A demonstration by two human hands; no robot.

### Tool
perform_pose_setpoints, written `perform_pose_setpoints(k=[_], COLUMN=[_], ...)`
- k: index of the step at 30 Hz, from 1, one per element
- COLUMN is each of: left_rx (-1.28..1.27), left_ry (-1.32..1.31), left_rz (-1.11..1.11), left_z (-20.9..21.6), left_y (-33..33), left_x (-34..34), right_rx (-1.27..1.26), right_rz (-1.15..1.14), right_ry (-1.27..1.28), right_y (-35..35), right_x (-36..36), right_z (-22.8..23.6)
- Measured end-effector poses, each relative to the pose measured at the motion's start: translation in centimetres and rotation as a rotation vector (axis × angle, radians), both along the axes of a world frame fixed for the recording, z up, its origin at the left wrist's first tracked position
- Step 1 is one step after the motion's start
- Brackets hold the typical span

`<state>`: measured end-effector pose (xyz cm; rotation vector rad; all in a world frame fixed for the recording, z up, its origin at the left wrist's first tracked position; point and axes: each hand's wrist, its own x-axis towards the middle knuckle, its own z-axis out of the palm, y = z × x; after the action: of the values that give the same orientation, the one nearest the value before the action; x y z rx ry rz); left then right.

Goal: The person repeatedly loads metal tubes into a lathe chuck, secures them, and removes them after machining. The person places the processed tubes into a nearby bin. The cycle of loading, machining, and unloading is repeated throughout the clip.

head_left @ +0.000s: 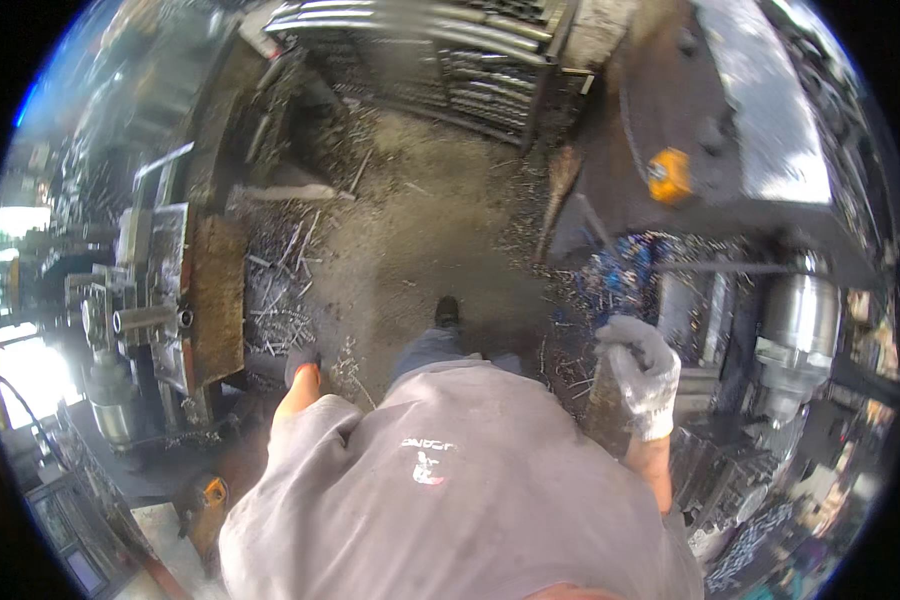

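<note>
My right hand (pixel 642 372), in a grey work glove with a white cuff, is raised beside my body on the right. Its fingers are curled in, and whatever they may hold is hidden. Close by stands a machine with a shiny metal cylinder (pixel 800 315); I see no contact with it. My left hand (pixel 303 358), in a dark glove with a red edge, hangs low at my left side. My forearm and the angle hide its fingers. Left of it, a metal tube (pixel 155 318) sticks out from a machine beside a rusty brown plate (pixel 218 300).
A rack of long metal bars (pixel 420 70) stands at the far end. Metal shavings and offcuts (pixel 285 260) litter the floor by the left machine. At right, a yellow block-like object (pixel 669 176) sits on a dark machine surface, above blue-tinted shavings (pixel 620 275).
</note>
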<state>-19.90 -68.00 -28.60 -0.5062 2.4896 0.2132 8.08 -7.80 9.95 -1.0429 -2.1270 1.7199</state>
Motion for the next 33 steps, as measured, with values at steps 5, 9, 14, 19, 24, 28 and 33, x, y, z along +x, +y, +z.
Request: perform_pose_setpoints(k=[5,9,14,19,24,28,33], left_rx=[-0.109,0.243,0.348,0.321,0.472,0.364,0.384], left_ry=[-0.383,-0.381,-0.238,-0.104,0.006,0.023,0.320], left_rz=[-0.604,-0.274,-0.047,0.048,0.371,0.494,0.921], left_z=[-4.1,-4.9,-0.1,2.9,5.4,7.9,5.5], left_y=[-12.4,-6.4,3.5,7.2,6.5,5.5,3.6], left_x=[6.1,9.3,6.1,0.8,1.2,6.1,13.8], right_rx=[0.176,0.317,0.302,0.158,-0.236,1.313,1.258], right_rz=[0.257,0.550,0.598,0.607,0.466,1.587,1.738], right_ry=[0.008,0.049,0.047,-0.149,-0.450,-0.592,-0.355], right_y=[-4.3,-5.2,-3.0,2.3,8.5,11.7,9.3], right_x=[-11.4,-19.1,-25.5,-31.0,-38.0,-42.8,-49.3], right_z=[-2.7,-6.3,-10.1,-18.4,-34.3,-43.8,-47.6])
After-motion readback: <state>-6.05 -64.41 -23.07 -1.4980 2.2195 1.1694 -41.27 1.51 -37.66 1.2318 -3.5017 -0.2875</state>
